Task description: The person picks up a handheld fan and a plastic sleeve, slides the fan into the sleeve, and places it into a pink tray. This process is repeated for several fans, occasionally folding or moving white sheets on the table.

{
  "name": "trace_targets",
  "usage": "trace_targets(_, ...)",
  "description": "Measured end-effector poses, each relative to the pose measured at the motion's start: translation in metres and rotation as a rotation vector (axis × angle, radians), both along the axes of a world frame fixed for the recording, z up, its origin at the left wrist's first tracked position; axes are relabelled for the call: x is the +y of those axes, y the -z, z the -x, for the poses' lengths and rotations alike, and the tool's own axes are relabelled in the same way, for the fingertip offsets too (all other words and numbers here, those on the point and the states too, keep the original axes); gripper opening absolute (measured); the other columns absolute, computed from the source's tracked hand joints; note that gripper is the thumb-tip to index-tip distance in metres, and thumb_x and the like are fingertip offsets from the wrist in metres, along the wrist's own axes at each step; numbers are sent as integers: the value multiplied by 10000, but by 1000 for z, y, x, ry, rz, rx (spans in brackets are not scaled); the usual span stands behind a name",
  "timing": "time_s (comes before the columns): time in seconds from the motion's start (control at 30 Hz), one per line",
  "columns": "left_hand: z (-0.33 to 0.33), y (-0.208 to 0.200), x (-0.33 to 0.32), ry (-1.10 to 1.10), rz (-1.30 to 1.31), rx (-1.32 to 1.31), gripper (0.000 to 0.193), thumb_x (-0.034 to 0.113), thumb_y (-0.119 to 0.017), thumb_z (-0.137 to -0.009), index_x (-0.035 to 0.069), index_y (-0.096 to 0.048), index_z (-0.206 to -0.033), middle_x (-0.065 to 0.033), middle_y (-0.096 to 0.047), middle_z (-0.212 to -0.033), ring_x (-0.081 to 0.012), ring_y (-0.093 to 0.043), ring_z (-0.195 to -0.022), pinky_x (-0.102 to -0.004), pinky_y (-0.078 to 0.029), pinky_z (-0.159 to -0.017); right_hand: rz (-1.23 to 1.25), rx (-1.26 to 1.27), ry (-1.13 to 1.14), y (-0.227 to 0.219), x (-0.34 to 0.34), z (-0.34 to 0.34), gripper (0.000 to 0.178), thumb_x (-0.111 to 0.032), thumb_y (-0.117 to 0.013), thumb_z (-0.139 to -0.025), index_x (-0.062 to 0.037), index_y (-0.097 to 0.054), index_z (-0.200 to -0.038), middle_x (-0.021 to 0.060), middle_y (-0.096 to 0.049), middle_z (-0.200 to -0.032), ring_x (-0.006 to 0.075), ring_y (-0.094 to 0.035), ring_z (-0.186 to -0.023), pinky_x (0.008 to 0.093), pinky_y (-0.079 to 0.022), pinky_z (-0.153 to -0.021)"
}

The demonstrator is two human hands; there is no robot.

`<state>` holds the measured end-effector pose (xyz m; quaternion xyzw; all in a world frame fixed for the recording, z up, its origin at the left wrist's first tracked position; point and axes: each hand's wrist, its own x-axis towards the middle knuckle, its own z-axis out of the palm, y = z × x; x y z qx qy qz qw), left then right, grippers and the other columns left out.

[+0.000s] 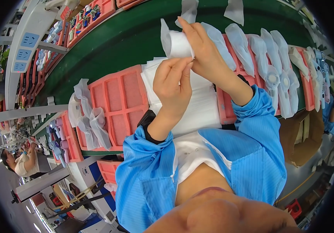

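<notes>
Over the green table (124,42), in front of me, is a white roll (178,45) with a loose flap standing up at its left. My right hand (209,54) holds the roll from the right side, fingers stretched along its far edge. Thumb and fingertips of my left hand (173,83) are pinched together at the roll's near right edge. What they pinch is too small to make out. Beneath both hands lies a stack of white sheets or bags (198,105), partly covered by my wrists.
To the left stands a pink divided tray (126,105) with several wrapped pieces (99,124) at its left end. On the right, several frosted bags with items inside (272,79) lie across another pink tray (225,106). A cardboard box (304,143) sits below at the right.
</notes>
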<state>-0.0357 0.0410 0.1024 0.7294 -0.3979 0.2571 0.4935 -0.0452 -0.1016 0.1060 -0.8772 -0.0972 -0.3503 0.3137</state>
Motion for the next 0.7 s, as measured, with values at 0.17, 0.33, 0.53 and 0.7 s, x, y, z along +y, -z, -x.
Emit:
trace_targets(0.17, -5, -18, -3, -23, 9, 88, 378, -16, -724, -713, 26, -605, -1070, -140, -537, -1081, -238, -573, -849, -306, -480, -634, -357, 133, -152, 8, 0, 0, 774, -9, -744, -664, -57, -401, -1356, 146, -473, -1165, 290, -535, -1037, 339, -487, -808)
trace_targets(0.33, -32, -10, 24, -40, -13, 27, 511, -6, -754, -669, 50, -565, -1141, -158, -441, -1236, -262, -564, -959, -304, -492, -736, -534, 195, -559, -1, -1, 0, 698, -59, -718, -698, -40, -428, -1332, 174, -507, -1088, 323, -544, -1041, 330, -490, -840)
trace_targets(0.53, -33, -20, 40, 408, 421, 402, 469, 1, -769, -667, 81, -584, -1090, -134, -430, -1251, -255, -534, -1057, -329, -470, -842, -246, 253, -554, 13, 6, -4, 536, -53, -703, -701, -31, -514, -1202, 173, -576, -928, 339, -599, -924, 335, -510, -753)
trace_targets(0.7, -20, -16, 26, -41, 422, 129, 362, 20, -780, -684, 85, -612, -998, -121, -432, -1239, -247, -508, -1066, -336, -461, -844, 27, 135, -56, 5, 6, -3, 375, -42, -698, -706, -14, -545, -1046, 142, -599, -867, 342, -601, -850, 351, -486, -686)
